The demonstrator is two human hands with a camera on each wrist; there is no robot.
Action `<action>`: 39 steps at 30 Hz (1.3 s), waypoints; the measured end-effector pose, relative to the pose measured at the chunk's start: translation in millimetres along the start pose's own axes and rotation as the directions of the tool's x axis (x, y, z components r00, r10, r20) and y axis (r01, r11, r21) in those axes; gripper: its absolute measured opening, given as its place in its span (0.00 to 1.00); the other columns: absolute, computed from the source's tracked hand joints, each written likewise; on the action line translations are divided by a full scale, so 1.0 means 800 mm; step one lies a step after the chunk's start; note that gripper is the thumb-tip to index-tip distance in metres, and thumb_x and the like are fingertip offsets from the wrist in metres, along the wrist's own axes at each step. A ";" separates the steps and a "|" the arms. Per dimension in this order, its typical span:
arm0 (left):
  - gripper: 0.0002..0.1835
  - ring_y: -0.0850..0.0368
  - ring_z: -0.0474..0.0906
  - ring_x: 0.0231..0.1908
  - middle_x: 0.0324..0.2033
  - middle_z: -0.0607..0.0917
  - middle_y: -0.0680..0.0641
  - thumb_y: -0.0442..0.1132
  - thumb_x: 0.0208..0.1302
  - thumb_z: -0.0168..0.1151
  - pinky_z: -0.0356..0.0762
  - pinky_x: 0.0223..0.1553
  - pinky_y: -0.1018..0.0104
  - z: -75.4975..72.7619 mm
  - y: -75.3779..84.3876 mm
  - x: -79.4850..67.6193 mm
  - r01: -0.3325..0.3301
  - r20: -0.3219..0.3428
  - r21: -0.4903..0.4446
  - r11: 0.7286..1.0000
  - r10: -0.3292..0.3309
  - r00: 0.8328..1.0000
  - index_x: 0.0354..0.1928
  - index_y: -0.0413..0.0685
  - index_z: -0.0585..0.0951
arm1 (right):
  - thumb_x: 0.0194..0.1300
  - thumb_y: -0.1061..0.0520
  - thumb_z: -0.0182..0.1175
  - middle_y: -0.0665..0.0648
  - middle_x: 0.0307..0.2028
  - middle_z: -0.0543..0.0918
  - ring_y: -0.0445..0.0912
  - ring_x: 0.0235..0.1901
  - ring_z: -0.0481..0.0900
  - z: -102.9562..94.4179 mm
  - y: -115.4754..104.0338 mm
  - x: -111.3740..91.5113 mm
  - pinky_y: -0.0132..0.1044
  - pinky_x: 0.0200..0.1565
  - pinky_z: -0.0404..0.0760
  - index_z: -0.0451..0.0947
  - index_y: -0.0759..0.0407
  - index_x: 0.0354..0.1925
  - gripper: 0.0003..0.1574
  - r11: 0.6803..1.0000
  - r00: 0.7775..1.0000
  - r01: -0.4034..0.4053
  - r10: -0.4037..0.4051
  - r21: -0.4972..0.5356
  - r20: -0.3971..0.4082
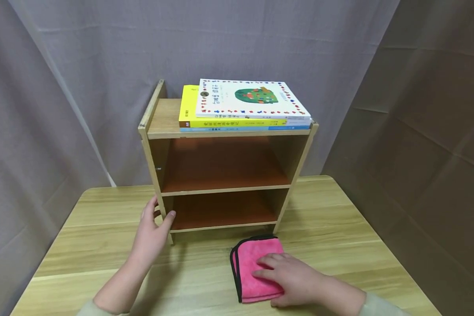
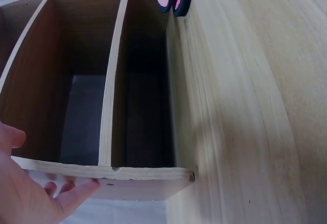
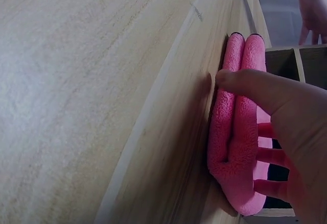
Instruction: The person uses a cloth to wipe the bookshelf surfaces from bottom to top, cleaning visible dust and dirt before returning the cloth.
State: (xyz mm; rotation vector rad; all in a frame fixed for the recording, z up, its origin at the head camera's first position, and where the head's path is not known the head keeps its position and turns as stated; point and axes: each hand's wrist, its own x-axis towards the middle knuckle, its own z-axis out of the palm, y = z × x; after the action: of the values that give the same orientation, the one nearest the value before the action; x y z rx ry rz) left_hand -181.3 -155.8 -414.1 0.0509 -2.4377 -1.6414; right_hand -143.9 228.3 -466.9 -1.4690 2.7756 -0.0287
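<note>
My left hand (image 1: 152, 232) holds the left side panel of a small wooden shelf unit (image 1: 225, 190), its thumb at the front edge and its fingers along the outer side. The left wrist view also shows this hand (image 2: 38, 193) at the panel's edge. A folded pink cloth (image 1: 256, 267) with black trim lies on the table in front of the shelf. Over its right part is my right hand (image 1: 296, 278). In the right wrist view its fingers press the top of the cloth (image 3: 240, 152), while the thumb (image 3: 250, 83) reaches across the folded edge.
On the shelf's top board lie several stacked books; a white one (image 1: 253, 98) is uppermost, over a yellow one (image 1: 187, 105). The shelf stands towards the back of a wood-grain table (image 1: 339, 237). Grey curtains (image 1: 87, 96) hang behind and beside it.
</note>
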 end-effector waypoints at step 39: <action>0.34 0.36 0.60 0.67 0.73 0.57 0.39 0.44 0.76 0.52 0.72 0.57 0.39 -0.001 -0.011 0.007 0.009 0.028 0.020 1.000 -0.009 1.000 0.78 0.60 0.52 | 0.63 0.55 0.66 0.51 0.59 0.78 0.49 0.60 0.73 0.010 0.017 0.009 0.52 0.58 0.75 0.84 0.37 0.53 0.21 0.992 0.992 0.057 -0.043 0.115 -0.121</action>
State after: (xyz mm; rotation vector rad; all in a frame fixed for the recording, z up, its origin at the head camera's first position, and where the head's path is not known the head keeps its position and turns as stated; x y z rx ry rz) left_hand -187.4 -161.1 -421.2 0.0418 -2.4783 -1.6329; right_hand -159.0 230.0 -475.3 -1.5562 2.7706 -0.2844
